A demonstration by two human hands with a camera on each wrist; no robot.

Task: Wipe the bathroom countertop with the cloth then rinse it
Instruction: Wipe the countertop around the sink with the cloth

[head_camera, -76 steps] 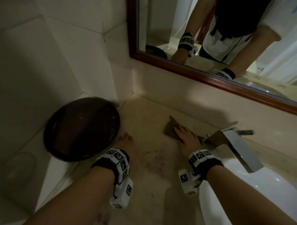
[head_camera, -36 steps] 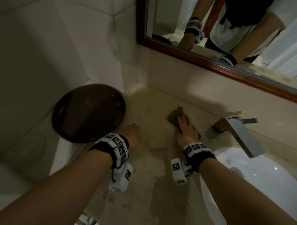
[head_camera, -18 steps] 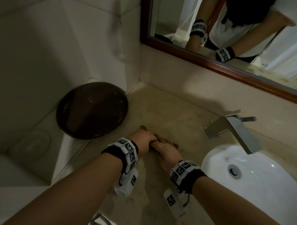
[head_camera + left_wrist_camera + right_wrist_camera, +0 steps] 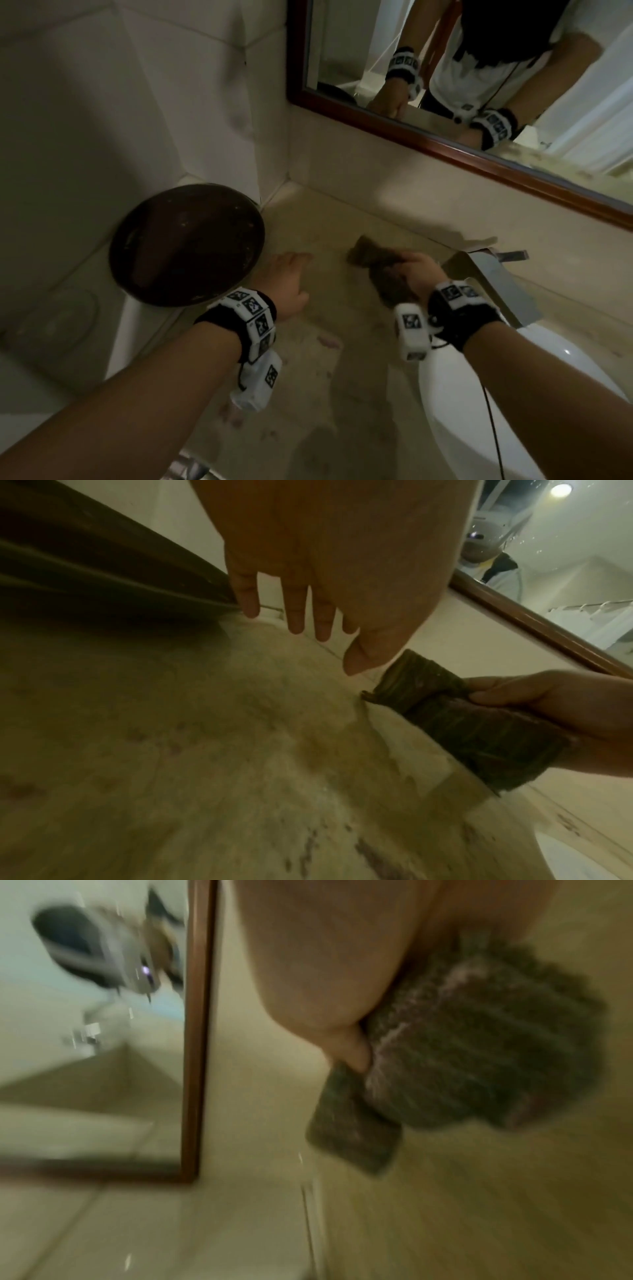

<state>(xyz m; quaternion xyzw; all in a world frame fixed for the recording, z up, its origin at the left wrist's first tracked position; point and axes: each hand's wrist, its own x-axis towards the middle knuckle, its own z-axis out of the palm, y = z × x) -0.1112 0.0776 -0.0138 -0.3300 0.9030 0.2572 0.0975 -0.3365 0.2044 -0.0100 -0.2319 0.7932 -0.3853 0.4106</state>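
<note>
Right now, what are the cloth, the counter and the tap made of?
The cloth looks like dark, fuzzy ribbed terry fabric, bunched in the right hand. The countertop seems polished beige stone, with mottled veins and purplish stains. The faucet looks like shiny chromed metal, reflecting light.

A dark, bunched cloth (image 4: pixel 383 270) lies on the stained beige countertop (image 4: pixel 342 377) beside the faucet.

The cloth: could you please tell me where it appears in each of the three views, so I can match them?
Head: cloth right of centre, gripped by the right hand.
Left wrist: cloth at right, lower corner on the countertop.
Right wrist: cloth upper right, blurred.
Shared landmark: the mirror frame.
</note>
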